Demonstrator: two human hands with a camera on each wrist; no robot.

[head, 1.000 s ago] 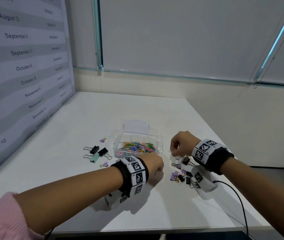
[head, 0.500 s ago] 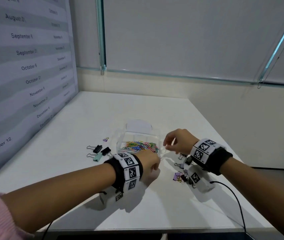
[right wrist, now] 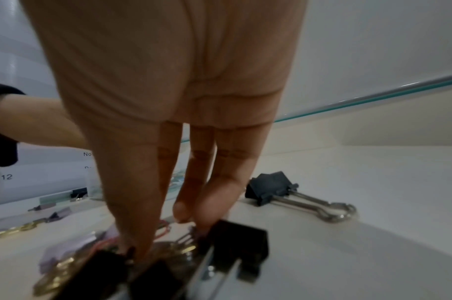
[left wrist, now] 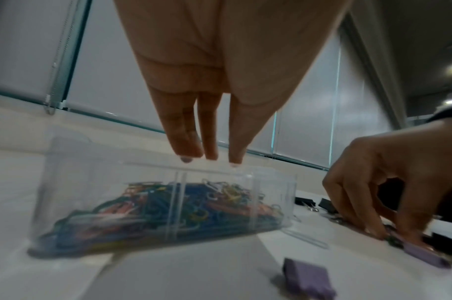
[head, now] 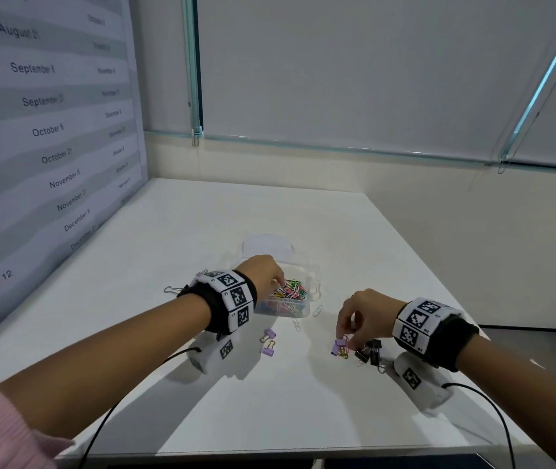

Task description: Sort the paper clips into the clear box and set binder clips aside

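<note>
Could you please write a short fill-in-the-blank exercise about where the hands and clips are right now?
1. The left hand hangs over the clear ____.
2. The box holds a heap of coloured ____ clips.
3. The right hand reaches into a pile of ____ clips.
4. Two purple clips lie on the ____, between the hands.

Missing words: box; paper; binder; table
</note>
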